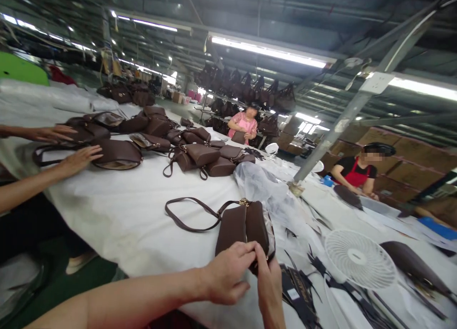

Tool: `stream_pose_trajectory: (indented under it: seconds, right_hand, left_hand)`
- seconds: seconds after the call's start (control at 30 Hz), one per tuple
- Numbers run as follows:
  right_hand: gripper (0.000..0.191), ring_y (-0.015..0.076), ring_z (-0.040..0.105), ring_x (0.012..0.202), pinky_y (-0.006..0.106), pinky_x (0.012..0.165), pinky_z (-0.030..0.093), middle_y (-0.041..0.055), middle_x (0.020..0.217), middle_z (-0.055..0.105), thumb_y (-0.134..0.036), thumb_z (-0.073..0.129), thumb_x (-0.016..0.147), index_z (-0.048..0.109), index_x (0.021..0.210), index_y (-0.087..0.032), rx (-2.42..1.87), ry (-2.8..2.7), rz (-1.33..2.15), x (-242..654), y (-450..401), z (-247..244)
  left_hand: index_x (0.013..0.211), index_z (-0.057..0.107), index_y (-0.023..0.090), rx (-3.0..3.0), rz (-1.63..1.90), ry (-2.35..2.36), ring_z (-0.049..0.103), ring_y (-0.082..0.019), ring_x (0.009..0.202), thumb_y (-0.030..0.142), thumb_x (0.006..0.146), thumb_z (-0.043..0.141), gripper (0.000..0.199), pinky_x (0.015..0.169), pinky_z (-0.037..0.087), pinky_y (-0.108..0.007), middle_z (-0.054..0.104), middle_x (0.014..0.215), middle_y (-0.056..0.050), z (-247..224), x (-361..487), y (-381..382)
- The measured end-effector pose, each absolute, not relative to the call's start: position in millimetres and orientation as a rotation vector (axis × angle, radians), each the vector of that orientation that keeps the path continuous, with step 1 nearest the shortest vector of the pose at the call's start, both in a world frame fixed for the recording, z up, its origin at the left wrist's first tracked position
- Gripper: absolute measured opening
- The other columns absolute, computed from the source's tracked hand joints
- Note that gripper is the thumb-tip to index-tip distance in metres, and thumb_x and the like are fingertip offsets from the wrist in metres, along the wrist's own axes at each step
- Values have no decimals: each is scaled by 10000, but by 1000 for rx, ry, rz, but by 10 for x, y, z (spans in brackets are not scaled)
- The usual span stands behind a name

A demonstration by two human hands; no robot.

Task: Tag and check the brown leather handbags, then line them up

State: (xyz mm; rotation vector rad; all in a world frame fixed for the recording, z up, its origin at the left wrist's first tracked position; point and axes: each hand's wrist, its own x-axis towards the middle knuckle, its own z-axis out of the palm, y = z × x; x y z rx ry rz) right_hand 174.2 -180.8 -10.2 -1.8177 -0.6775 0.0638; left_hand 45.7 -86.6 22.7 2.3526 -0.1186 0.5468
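A dark brown handbag (232, 229) lies near me on the white-covered table, its zip side partly open and pale lining showing. Its wrist strap (193, 214) loops out to the left, joined at gold-coloured hardware. At the bag's near end, my left hand (228, 274) is closed with its fingertips in a pinch; the exact part they grip is hidden. My right hand (269, 281) holds the same end from the right, fingers round the edge and thumb up against the left fingertips.
Several brown bags (203, 155) lie heaped beyond. At left, a co-worker's hands (80, 160) touch another bag (117, 155). Clear plastic (264, 191), black tags (300, 295) and a white fan (360, 258) lie to the right, near a metal post (332, 134). Two people work farther off.
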Motion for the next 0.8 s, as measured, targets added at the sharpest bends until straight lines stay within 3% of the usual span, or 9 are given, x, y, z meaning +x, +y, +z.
stream_pose_trajectory:
  seconds: [0.1,0.23,0.33,0.4,0.53,0.7,0.8]
  right_hand:
    - [405,255,652,742,333,683,506,61,762,713,-575,522,798,654,854,-196,-1950,-660,21,1804,-1811,92]
    - [420,226,637,736,297,675,510,40,787,706,-547,541,801,659,979,-186,-1851,-933,103,1786,-1917,192]
    - [439,221,639,749,282,667,515,32,798,706,-505,573,797,664,1073,-176,-1787,-1063,201,1767,-1993,213]
    - [428,208,629,733,276,666,507,24,814,703,-480,576,805,667,1099,-184,-1774,-1074,242,1798,-2020,271]
    - [386,205,617,787,290,743,487,16,852,690,-439,585,801,665,1086,-191,-1749,-1062,328,1971,-2005,392]
    - [429,222,603,1000,340,931,448,32,1034,681,-438,562,820,605,1174,-200,-1701,-1013,375,2111,-1863,223]
    - [560,244,563,1147,391,1022,412,81,1267,608,-451,567,825,505,1320,-197,-1754,-952,247,2035,-1816,116]
  left_hand:
    - [1362,434,134,2359,597,-220,427,-305,1293,142,666,612,719,1118,359,-416,431,1436,-158,288,413,-812]
    - [1165,598,191,2396,675,-351,575,-236,1097,138,759,548,412,989,467,-344,597,1254,-99,351,294,-713]
    - [1049,634,202,2387,831,-277,596,-201,1025,136,832,490,269,930,491,-321,648,1113,-85,347,187,-528]
    - [1084,620,207,2386,963,-118,575,-208,1065,137,844,485,284,957,477,-349,632,1120,-90,335,116,-337]
    - [1292,506,195,2406,1085,312,425,-297,1279,225,796,605,507,1102,334,-492,491,1363,-133,300,14,131]
    - [1286,509,178,2287,676,306,561,-250,1121,269,792,602,511,965,475,-396,588,1259,-105,158,-19,494]
    - [1300,487,180,2211,651,287,557,-252,1136,288,757,633,573,983,466,-401,580,1270,-105,85,-2,543]
